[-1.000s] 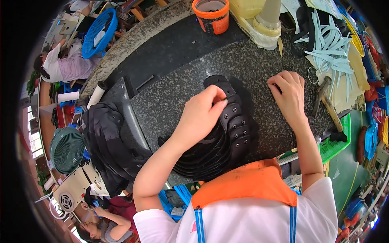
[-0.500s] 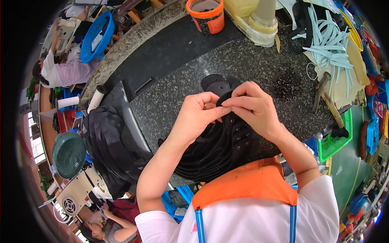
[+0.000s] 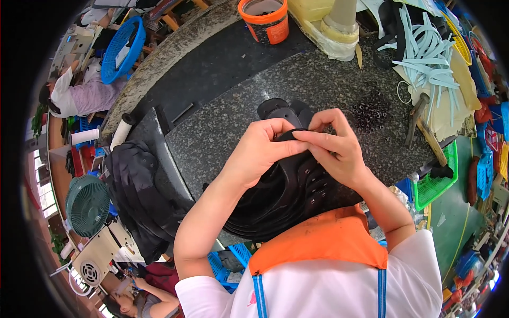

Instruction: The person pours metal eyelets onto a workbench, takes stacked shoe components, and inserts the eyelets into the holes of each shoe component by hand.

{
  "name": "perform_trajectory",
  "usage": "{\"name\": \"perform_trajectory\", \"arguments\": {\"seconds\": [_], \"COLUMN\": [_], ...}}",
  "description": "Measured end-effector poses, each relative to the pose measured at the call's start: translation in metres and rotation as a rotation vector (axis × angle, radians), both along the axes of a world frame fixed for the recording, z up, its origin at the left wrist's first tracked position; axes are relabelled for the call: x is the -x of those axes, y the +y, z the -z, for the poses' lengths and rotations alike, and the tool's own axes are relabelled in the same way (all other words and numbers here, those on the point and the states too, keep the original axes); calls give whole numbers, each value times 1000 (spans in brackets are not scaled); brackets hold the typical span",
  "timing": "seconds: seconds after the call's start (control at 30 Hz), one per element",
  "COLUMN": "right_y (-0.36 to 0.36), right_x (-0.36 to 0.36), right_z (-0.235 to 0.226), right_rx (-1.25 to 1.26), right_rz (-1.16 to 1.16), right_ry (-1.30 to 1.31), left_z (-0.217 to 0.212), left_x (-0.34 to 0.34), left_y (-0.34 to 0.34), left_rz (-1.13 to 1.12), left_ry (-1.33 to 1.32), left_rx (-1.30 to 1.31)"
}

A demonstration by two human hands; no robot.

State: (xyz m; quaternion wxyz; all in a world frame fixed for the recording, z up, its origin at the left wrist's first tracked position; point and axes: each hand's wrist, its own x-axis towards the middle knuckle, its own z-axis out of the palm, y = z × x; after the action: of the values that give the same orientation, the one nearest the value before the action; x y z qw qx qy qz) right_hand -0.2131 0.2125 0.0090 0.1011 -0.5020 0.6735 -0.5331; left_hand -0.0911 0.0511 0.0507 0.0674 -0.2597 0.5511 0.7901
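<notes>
My left hand point(image 3: 259, 147) pinches the edge of a black fabric piece point(image 3: 289, 135) that looks like part of a shoe upper. On the right side of that edge, the thumb and fingers of my right hand point(image 3: 340, 151) are closed on it too. Beneath both hands fans a thick stack of similar black pieces point(image 3: 265, 209), some with rows of metal eyelets. Rounded tabs point(image 3: 277, 110) of the stack stick out beyond my fingers on the dark speckled stone tabletop point(image 3: 222, 119). Whether a small part sits between my fingertips is hidden.
Small black rings point(image 3: 374, 111) lie scattered at right, near a hammer point(image 3: 430, 139) and pale blue strips point(image 3: 428, 53). An orange tub point(image 3: 265, 21) stands at the far edge. More black pieces point(image 3: 140, 191) are heaped at left. Beyond them is a green fan point(image 3: 88, 205).
My right fingers have shifted along the black piece, with the thumb now more over its edge. The upper edge of the piece lies flatter between my hands. The whole view has shifted slightly.
</notes>
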Motion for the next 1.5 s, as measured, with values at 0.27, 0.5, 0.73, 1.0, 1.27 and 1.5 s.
{"name": "perform_trajectory", "arguments": {"seconds": [0.27,0.5,0.73,1.0,1.27,1.5], "right_y": [15,20,68,114,115,44], "right_x": [55,62,90,52,51,20], "right_z": [8,14,-8,-16,9,-6], "right_rx": [-434,-320,-143,-630,-535,-201], "right_rz": [318,313,453,523,507,191], "right_ry": [687,646,-450,65,414,-64], "left_z": [-4,-31,-33,-43,0,1], "left_x": [-12,-74,-87,-47,-13,-7], "left_y": [18,17,8,80,-1,-6], "left_rz": [74,373,74,364,98,37], "left_ry": [118,84,86,548,-11,-57], "left_rx": [1156,1371,1559,903,1483,1187]}}
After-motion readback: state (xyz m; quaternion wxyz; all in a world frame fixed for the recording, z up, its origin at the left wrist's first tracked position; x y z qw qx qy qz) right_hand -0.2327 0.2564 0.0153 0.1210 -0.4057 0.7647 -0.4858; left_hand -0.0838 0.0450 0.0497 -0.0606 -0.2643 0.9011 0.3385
